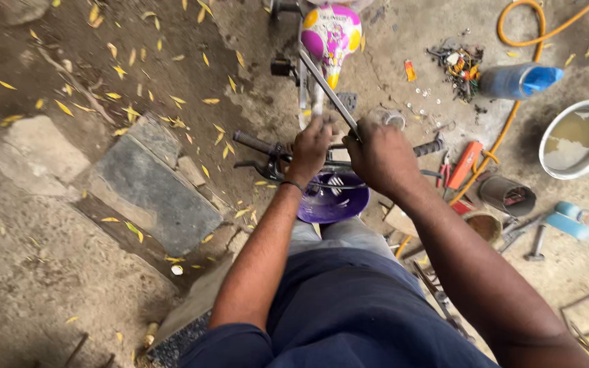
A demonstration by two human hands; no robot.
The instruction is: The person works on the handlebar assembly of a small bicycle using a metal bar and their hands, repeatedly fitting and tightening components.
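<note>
In the head view, the left hand (310, 146) grips the handlebar (262, 146) at the stem, the right hand (380, 155) is closed round a long metal tool (327, 90), and the small bicycle (330, 34) stands upright, work apparently unfinished.

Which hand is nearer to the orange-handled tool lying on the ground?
The right hand. It is at the handlebar's middle, and the orange-handled tool lies just beyond it on the same side. The left hand is farther away, past the right hand.
</note>
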